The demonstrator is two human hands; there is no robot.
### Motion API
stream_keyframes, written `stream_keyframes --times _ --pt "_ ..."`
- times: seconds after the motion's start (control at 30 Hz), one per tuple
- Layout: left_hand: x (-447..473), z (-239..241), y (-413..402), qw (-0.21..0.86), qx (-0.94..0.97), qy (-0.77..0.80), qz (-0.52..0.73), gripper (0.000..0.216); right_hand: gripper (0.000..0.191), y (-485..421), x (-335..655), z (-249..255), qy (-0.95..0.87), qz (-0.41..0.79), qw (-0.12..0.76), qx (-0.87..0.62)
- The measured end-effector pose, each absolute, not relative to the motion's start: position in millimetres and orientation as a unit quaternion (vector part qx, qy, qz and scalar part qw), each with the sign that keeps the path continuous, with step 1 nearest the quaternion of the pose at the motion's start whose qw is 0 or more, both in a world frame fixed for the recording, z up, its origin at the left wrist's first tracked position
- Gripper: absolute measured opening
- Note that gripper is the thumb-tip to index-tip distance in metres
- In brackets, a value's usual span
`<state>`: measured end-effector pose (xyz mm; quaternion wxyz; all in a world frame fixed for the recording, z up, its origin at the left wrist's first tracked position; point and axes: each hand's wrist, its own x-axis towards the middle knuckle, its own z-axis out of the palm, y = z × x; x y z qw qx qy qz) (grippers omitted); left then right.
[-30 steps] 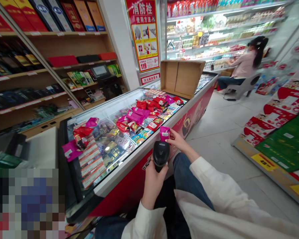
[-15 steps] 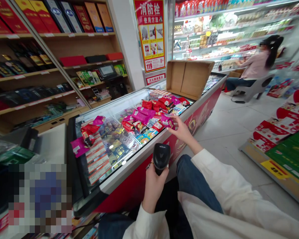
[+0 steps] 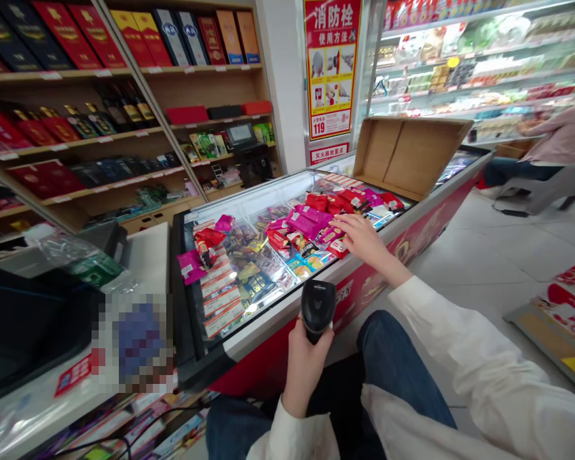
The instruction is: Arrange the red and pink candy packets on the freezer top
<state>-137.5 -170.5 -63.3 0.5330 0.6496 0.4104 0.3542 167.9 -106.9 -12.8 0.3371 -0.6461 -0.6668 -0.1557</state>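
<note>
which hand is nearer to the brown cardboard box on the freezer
Right. The right hand is at the packets, short of the cardboard box; the left hand is farther back, in front of the freezer, holding a black scanner.

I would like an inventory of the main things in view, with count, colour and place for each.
Long glass-topped freezer: one, red and white, centre
Small shiny packets: many, pink and red, on the freezer
Open cardboard box: one, brown, on the freezer's far part
Rectangular poster: one, red and yellow, behind the freezer
Tall wooden shelving: brown, left, stocked
Bright chilled shelves: white, far right, stocked
Seated person: one, pink sleeve, right edge
Plastic chair: one, grey, under that person
Handheld scanner: one, black, in the left hand
Left hand: one, white sleeve, gripping the scanner
Right hand: one, white sleeve, at the packets
</note>
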Motion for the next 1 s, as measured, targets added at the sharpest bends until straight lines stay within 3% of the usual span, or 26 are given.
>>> stream_keyframes --times 0.13,0.23,0.37,0.5,0.63,0.83,1.0 --pt "-148.6 -69.9 -163.5 0.543 0.632 0.412 0.368 0.027 0.048 -83.7 117.7 4.6 -0.692 -0.120 0.405 -0.585" --pt "-161.8 -75.3 -158.6 0.538 0.611 0.429 0.391 0.029 0.041 -41.1 61.3 17.5 -0.740 -0.049 0.393 -0.544" --pt "-184.4 -80.7 -153.3 0.519 0.583 0.459 0.423 0.033 0.057 28.2 -17.1 25.9 -0.816 0.002 0.290 -0.500" --pt "-204.7 -85.3 -149.5 0.494 0.575 0.490 0.431 0.034 0.076 86.4 -72.7 21.5 -0.874 -0.062 0.152 -0.458" --pt "-215.7 -91.5 -145.3 0.500 0.568 0.491 0.431 0.036 0.080 119.7 -96.4 8.6 -0.884 -0.122 0.101 -0.439" --pt "-216.8 -97.2 -144.6 0.496 0.576 0.483 0.434 0.033 0.053 117.7 -91.1 4.0 -0.876 -0.099 0.146 -0.449" --pt "-203.3 -90.0 -148.5 0.487 0.589 0.477 0.434 0.033 0.042 78.6 -59.7 7.6 -0.791 0.048 0.338 -0.507"
